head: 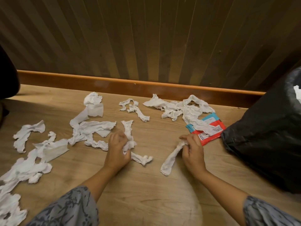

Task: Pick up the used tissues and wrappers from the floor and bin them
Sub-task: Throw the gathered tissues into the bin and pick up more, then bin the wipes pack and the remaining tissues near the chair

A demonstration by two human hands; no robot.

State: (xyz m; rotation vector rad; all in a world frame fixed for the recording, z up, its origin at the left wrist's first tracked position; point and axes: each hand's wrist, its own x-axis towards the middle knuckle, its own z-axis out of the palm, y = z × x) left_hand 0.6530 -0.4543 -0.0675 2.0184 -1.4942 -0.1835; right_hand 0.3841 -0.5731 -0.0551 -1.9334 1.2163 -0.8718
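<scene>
Several crumpled white tissues lie scattered over the wooden floor [146, 185]. My left hand [118, 150] is closed around a long twisted tissue [128, 132] at the centre. My right hand [193, 150] pinches the top end of another tissue strip [169, 160], whose lower end trails on the floor. A red and light-blue wrapper [210, 136] lies flat just beyond my right hand, partly under a tangle of tissues [184, 110]. The black bin bag [267, 136] stands at the right, with something white showing in its mouth.
A wooden skirting board [130, 86] and a ribbed panelled wall close off the far side. More tissues [27, 167] are piled along the left and bottom left. A dark object [6, 74] sits at the left edge.
</scene>
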